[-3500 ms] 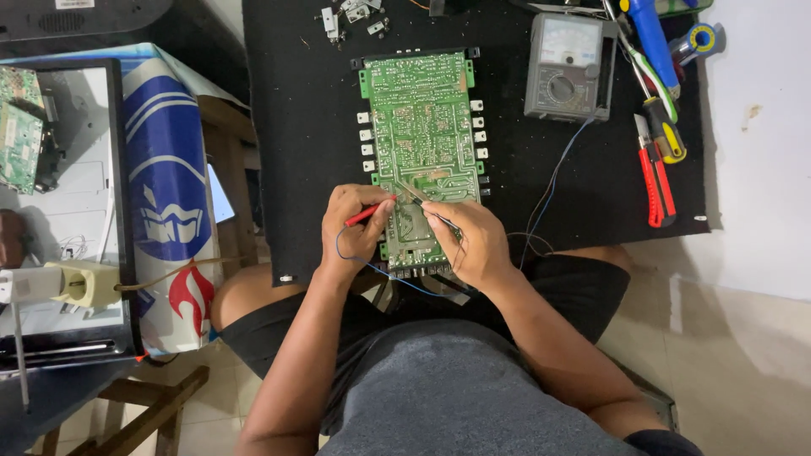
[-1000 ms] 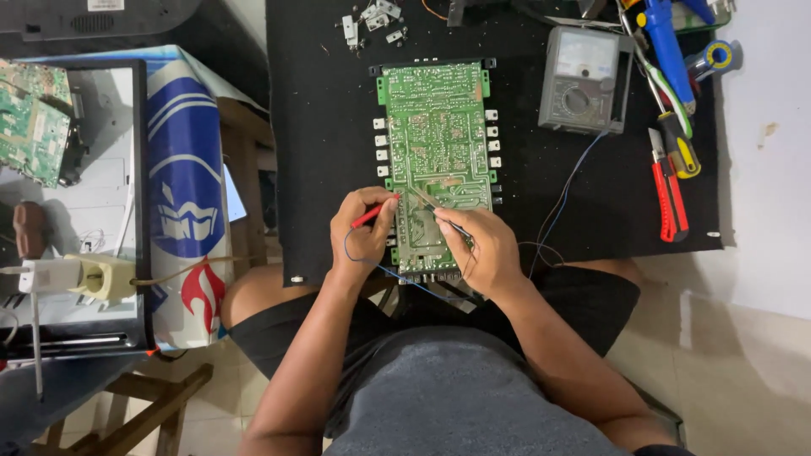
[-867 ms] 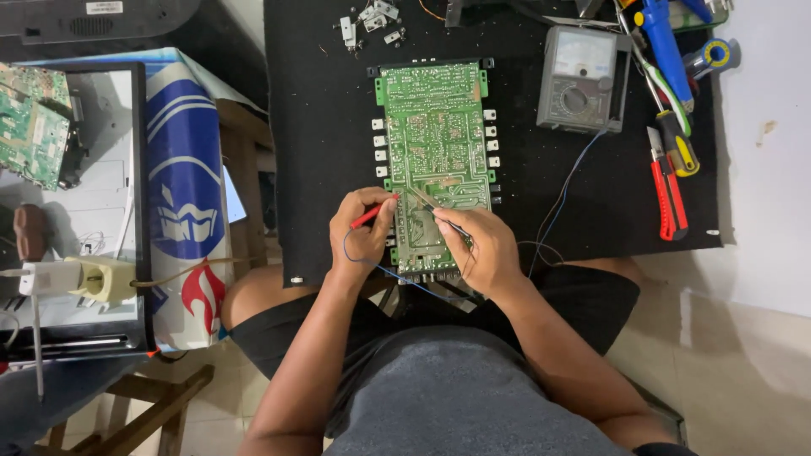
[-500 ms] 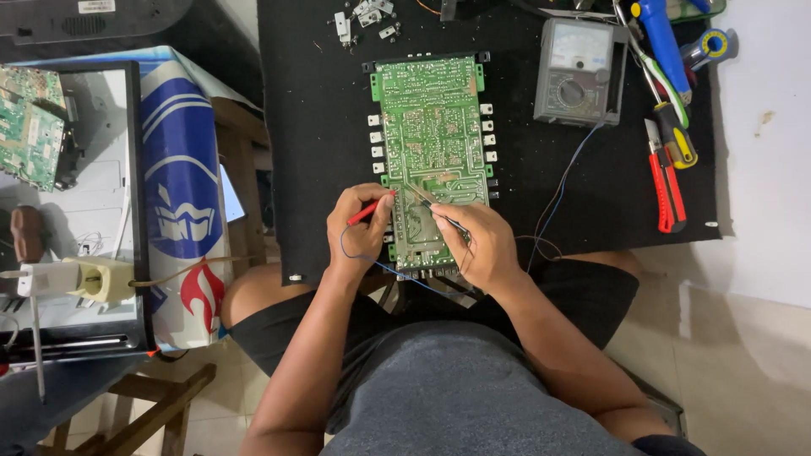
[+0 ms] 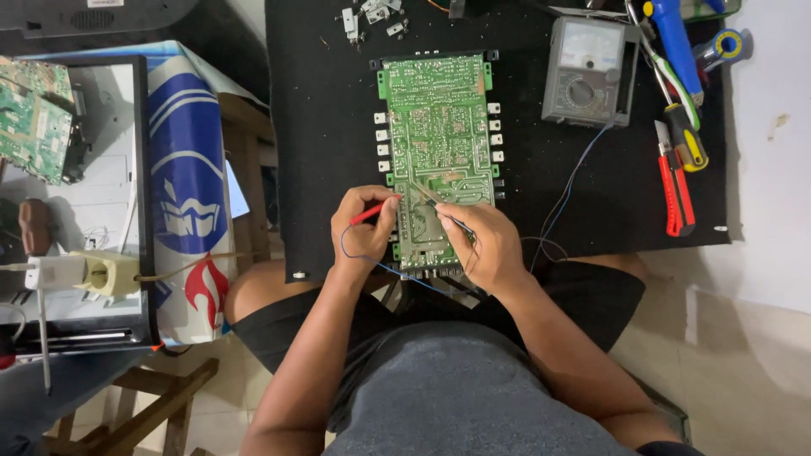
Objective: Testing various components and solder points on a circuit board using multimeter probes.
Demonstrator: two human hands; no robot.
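— Where was your left hand point(image 5: 361, 226)?

— Your fingers were pinched on the red probe point(image 5: 372, 211), its tip touching the green circuit board point(image 5: 437, 152) lying flat on the black tabletop point(image 5: 325, 127).

— And the right hand point(image 5: 488, 247)?

— Its fingers were clamped on the black probe point(image 5: 446, 213), tip on the board; the grey multimeter point(image 5: 589, 72) sat to the right.

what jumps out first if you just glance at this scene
The big green circuit board in the middle of the black mat draws the eye, with the left hand holding a red probe and the right hand a black probe on its lower part. Up right of it sits a grey analog meter, and red-handled pliers lie at the mat's right edge.
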